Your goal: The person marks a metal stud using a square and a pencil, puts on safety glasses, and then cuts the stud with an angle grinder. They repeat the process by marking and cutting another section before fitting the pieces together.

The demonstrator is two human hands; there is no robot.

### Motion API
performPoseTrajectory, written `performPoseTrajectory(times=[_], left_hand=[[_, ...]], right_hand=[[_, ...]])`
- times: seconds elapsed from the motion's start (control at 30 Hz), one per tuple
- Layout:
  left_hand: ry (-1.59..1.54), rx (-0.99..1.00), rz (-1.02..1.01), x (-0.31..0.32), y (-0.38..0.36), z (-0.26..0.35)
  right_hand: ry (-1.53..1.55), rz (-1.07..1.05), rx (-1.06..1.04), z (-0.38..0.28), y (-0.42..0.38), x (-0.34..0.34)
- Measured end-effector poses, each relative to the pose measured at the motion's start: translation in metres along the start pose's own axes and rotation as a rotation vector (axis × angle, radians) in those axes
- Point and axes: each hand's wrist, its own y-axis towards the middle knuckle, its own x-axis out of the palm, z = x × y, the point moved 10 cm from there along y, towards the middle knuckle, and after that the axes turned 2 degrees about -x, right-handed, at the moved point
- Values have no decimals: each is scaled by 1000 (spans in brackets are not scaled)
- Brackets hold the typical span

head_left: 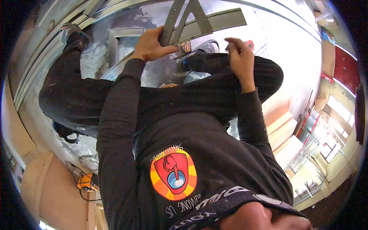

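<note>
A grey metal triangular square lies across a silvery metal profile in front of my legs. My left hand is at the left edge of the square, its fingers closed around that edge and partly hidden, the thumb pointing right. To the right, above my bent knee, my right hand is raised apart from the profile with its fingers curled. Whether it holds something small cannot be made out. Between my hands, by my shoe, sits a small orange-and-black object.
A bent metal frame piece lies on the floor at left, near long metal rails. A red round object is beyond my right hand. An orange device with a cable sits lower left. Wooden boards are at right.
</note>
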Motion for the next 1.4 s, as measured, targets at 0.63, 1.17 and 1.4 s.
performPoseTrajectory(times=[0.63,1.17,1.4], left_hand=[[20,175,287,-32,-25,25],[74,192,441,-31,-32,31],[77,154,399,-31,-31,34]], right_hand=[[981,-35,73,-13,56,26],[978,-42,36,-16,57,26],[994,-35,49,-8,59,26]])
